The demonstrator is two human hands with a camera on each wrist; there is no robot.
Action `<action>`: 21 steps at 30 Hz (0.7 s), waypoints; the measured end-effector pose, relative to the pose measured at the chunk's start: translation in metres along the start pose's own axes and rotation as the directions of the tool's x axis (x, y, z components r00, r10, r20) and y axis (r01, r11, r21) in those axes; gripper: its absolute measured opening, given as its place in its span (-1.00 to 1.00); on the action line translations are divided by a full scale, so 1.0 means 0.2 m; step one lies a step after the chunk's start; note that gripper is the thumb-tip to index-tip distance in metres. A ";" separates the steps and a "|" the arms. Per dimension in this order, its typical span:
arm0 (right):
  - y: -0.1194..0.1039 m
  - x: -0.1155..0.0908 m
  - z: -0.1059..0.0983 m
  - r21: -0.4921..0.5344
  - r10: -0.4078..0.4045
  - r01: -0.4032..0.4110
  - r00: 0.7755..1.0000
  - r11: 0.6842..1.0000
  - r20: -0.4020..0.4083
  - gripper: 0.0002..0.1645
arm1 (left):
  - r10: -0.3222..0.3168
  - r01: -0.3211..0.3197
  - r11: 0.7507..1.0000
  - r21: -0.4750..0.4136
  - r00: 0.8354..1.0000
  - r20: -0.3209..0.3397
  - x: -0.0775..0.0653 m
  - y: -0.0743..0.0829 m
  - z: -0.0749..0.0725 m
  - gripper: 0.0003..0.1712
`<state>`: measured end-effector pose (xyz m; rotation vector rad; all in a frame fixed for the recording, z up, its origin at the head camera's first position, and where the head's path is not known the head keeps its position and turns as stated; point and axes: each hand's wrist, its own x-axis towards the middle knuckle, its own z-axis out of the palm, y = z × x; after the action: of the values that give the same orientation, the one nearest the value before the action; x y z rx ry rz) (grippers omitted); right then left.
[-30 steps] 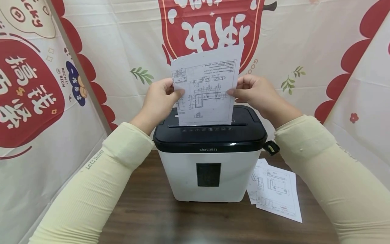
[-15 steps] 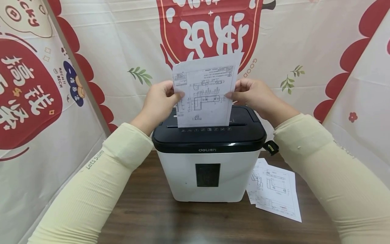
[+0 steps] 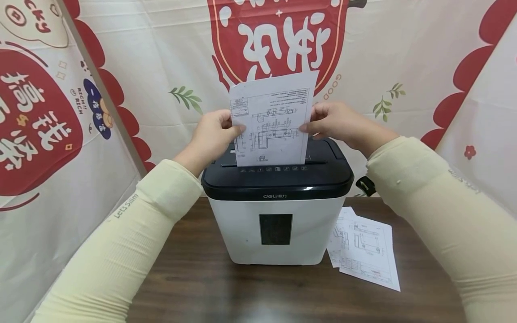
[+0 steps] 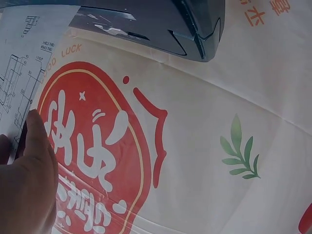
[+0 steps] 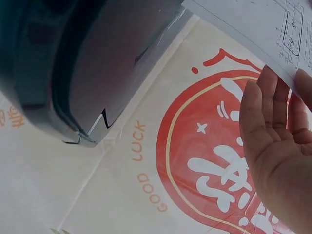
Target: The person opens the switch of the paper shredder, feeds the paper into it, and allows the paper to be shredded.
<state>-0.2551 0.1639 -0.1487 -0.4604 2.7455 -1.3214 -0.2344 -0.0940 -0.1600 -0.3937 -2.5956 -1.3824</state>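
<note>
A white sheet of paper (image 3: 274,121) printed with technical drawings stands upright over the black top of a paper shredder (image 3: 278,184), its lower edge at the feed slot. My left hand (image 3: 212,137) pinches the sheet's left edge between thumb and fingers. On the opposite edge, my right hand (image 3: 339,125) pinches it the same way, thumb in front. The left wrist view has the left hand (image 4: 31,170) at the sheet's border. In the right wrist view the right hand (image 5: 278,141) grips the paper near the top right corner.
Loose printed sheets (image 3: 369,251) lie on the dark wooden table (image 3: 194,278), right of the shredder. A black cord or strap end (image 3: 365,185) sits by the right sleeve. A patterned cloth backdrop (image 3: 161,54) with red and white print hangs close behind and at the sides.
The sheet and both hands have come down slightly toward the shredder slot. Both hands keep their pinch on the edges. The loose sheets stay on the table.
</note>
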 end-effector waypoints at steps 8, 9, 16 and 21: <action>0.00 0.03 -0.01 -0.077 0.011 -0.008 0.999 0.997 0.036 -0.52 | -0.045 0.046 0.999 -0.022 0.998 0.050 0.01 -0.01 0.00 -0.67; 0.00 0.03 -0.01 -0.089 0.014 -0.010 0.999 0.996 0.043 -0.53 | -0.052 0.053 0.998 -0.025 0.997 0.060 0.01 -0.02 0.00 -0.66; 0.02 0.03 -0.02 -0.160 0.012 0.001 0.997 0.987 0.080 -0.52 | -0.081 0.084 0.996 -0.018 0.990 0.116 0.02 -0.05 0.02 -0.62; 0.02 0.03 -0.01 -0.191 -0.006 0.025 0.995 0.981 0.098 -0.49 | -0.090 0.090 0.996 0.010 0.987 0.134 0.02 -0.06 0.03 -0.61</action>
<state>-0.2624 0.1659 -0.1507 -0.5435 2.8048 -1.0121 -0.2421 -0.0955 -0.1715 -0.3857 -2.7554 -1.4260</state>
